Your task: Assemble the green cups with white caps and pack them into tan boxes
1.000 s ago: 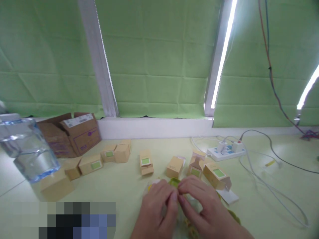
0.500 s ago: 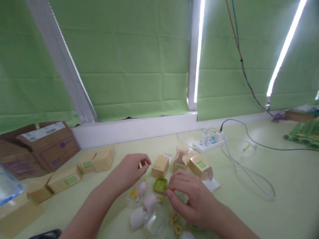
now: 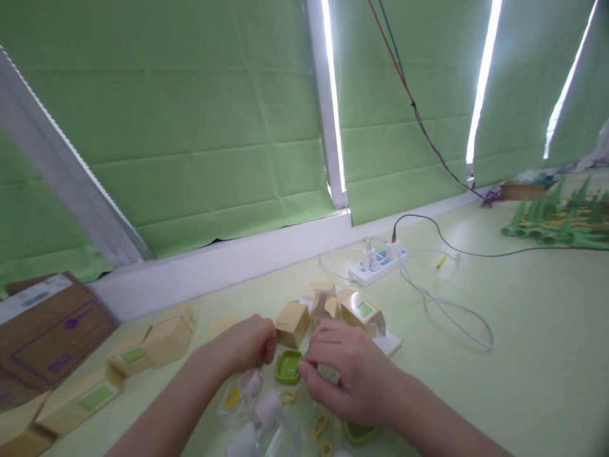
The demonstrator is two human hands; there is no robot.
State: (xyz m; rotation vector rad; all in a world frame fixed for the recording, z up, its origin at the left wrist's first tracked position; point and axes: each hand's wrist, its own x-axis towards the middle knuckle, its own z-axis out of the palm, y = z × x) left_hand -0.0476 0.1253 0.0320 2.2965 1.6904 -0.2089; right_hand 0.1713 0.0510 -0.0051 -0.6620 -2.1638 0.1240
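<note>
My left hand [image 3: 247,346] is closed in a loose fist just left of a small green square lid [image 3: 288,367]; what its fingers hold is hidden. My right hand [image 3: 342,374] is curled with fingertips pinched just right of that lid, and whether anything is in the pinch is hidden too. Below the hands lie clear plastic bags [image 3: 259,412] with pink and white pieces and yellow rings [image 3: 320,426]. Behind the hands stand small tan cartons [image 3: 292,322], one with its flaps raised [image 3: 323,301] and one with a green label [image 3: 362,311].
More tan cartons [image 3: 166,337] and a brown shipping box [image 3: 47,330] lie at the left. A white power strip [image 3: 378,261] with looping cables [image 3: 451,311] sits at the back. Green rolled pieces [image 3: 556,222] are piled far right. Green blinds hang behind.
The view swung right and the water bottle left the frame. My hands parted, then the left hand came back down next to the green lid.
</note>
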